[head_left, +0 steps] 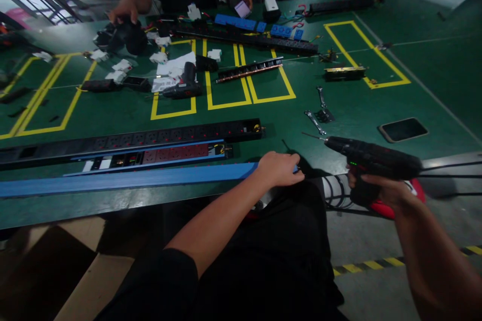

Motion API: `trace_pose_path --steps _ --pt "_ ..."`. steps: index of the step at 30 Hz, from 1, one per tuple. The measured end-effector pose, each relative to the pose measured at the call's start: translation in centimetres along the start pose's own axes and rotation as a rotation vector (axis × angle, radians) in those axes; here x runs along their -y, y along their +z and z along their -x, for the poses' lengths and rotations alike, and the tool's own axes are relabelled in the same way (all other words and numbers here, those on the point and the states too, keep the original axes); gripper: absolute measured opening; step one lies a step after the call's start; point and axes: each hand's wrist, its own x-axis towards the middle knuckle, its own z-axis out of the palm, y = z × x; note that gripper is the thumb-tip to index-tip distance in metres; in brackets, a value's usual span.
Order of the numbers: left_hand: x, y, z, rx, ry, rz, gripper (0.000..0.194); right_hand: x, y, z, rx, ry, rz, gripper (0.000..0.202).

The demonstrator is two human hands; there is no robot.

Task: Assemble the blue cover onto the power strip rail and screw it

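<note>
My left hand point(280, 169) is closed around the right end of a long blue rail point(150, 176), which lies along the table's near edge. In my right hand point(384, 188) is a black cordless screwdriver point(372, 156), its long thin bit pointing left above the table. Behind the blue rail lies a blue-edged power strip point(176, 154) with dark red sockets and its inner parts showing. Past that rests a long black power strip point(165, 135) with a row of sockets. My left fingers hide the tip of the rail.
Two wrenches point(315, 123) point(321, 96) and a phone point(403, 129) lie to the right. Another power drill point(184, 83) rests mid-table. Across the table a person's hands point(128, 5) handle parts. An open cardboard box point(86, 271) stands below the near edge.
</note>
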Motion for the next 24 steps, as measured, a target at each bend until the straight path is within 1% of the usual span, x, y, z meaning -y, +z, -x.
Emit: trace_pose_path --steps 5,10,13,14,17,19,22,24 --pt "-0.1 -0.1 0.1 0.003 -0.006 -0.004 0.041 0.0 0.6 -0.4 -0.004 -0.088 0.097 0.037" --pt "-0.2 -0.1 0.2 -0.007 -0.005 -0.005 0.041 -0.4 1.0 -0.9 -0.099 -0.149 0.393 0.040" --pt "-0.1 0.0 0.2 -0.011 -0.005 -0.004 0.041 -0.3 1.6 -1.5 -0.141 -0.236 0.461 0.047" --pt "-0.1 0.0 0.2 -0.015 -0.006 -0.001 0.041 0.0 1.9 -1.7 -0.136 -0.277 0.470 0.049" --pt "0.0 0.1 0.1 -0.028 -0.004 0.009 0.040 0.8 2.9 -2.3 -0.001 -0.370 0.559 0.047" --pt "0.0 0.2 0.0 -0.037 -0.002 0.011 0.041 1.3 3.6 -2.8 0.054 -0.406 0.620 0.048" --pt "0.0 0.3 0.0 -0.037 -0.002 0.014 0.041 1.2 4.2 -3.6 0.064 -0.431 0.709 0.049" --pt "0.0 0.3 0.0 -0.035 -0.003 0.014 0.040 1.0 4.5 -4.1 0.030 -0.432 0.753 0.050"
